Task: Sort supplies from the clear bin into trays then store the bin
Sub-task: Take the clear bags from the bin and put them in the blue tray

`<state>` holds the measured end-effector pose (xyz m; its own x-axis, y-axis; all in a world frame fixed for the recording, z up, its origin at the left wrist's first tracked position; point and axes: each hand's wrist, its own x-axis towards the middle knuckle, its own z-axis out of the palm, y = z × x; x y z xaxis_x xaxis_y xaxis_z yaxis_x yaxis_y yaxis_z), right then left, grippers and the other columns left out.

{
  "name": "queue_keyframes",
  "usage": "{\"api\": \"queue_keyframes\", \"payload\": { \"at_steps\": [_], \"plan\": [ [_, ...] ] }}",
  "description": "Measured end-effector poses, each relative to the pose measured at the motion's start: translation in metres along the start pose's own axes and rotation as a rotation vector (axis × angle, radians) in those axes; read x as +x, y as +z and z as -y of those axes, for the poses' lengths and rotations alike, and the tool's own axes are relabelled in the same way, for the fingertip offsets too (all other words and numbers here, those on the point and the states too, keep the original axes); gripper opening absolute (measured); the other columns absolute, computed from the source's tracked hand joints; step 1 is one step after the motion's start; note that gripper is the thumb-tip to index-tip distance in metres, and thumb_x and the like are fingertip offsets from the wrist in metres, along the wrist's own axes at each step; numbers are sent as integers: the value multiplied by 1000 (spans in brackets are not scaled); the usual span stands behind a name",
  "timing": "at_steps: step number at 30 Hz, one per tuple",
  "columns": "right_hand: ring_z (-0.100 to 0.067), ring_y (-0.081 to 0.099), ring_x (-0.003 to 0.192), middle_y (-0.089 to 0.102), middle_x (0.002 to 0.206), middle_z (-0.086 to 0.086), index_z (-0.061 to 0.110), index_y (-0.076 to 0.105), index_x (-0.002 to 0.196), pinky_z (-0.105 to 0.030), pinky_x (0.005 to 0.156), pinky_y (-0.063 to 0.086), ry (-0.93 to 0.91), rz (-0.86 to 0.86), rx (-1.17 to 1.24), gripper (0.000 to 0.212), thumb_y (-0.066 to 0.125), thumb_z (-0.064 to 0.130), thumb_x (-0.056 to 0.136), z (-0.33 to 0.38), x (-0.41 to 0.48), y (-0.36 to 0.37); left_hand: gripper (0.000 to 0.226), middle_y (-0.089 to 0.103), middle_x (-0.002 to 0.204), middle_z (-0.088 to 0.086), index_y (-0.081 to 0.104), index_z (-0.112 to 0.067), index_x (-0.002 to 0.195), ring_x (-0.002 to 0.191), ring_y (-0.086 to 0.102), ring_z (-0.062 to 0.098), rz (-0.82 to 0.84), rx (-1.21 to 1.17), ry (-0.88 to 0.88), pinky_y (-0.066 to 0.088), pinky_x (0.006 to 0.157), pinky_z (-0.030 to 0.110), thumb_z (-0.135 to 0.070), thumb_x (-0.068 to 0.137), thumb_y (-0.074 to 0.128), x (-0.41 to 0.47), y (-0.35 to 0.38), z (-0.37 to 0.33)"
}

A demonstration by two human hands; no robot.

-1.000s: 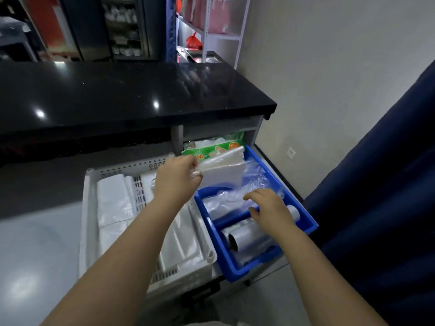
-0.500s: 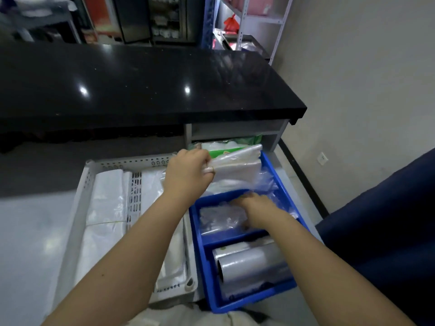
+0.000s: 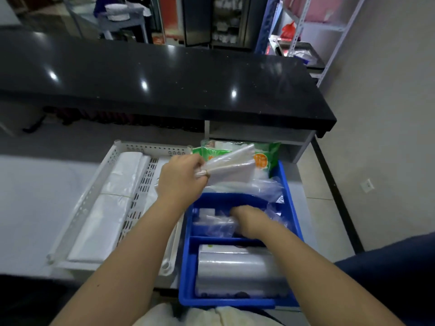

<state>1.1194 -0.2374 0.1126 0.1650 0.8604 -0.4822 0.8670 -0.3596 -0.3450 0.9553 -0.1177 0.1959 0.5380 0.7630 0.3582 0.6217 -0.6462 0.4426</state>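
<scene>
A banded bundle of clear plastic bags (image 3: 231,167) is pinched at its gathered end by the left hand (image 3: 181,178), fingers curled tight around the banded neck. The bundle is thin, glossy and flat, fanned outward; its long axis runs left to right, free end pointing right and slightly up, held above the far end of the blue tray (image 3: 188,260). The tray is rigid moulded plastic, rectangular, split by cross dividers. The right hand (image 3: 250,221) is pushed down into the middle compartment among crumpled clear bags (image 3: 211,223); its fingers are buried, so their grip cannot be told. A roll of clear film (image 3: 237,269) lies crosswise in the near compartment. Green printed packets (image 3: 263,156) stand at the far end. At the tray's left edge a white perforated basket (image 3: 108,170) holds folded white plastic sheets (image 3: 113,208). A polished black countertop (image 3: 164,83) is seen beyond. Versus half a second ago, the bundle is held in much the same spot, and the right hand is sunk deeper into the middle compartment.
</scene>
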Motion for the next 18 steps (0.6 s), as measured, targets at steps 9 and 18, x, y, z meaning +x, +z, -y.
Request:
{"api": "queue_keyframes", "payload": {
  "at_steps": [9,18],
  "plan": [
    [-31,58,75,63,83,-7,13,64,84,-35,61,41,-379,-506,-379,26,76,7,62,11,-49,-23,21,63,85,-8,62,-28,89,80,56,13,77,-8,-60,50,68,32,-35,73,74,4,-3,-16],
    [-27,55,79,62,85,-4,14,65,87,-37,65,42,-291,-566,-352,30,68,-3,63,-19,-89,-21,33,65,92,-11,64,-28,92,85,60,12,538,23,-34,53,76,34,-36,65,82,3,38,-46]
  ]
}}
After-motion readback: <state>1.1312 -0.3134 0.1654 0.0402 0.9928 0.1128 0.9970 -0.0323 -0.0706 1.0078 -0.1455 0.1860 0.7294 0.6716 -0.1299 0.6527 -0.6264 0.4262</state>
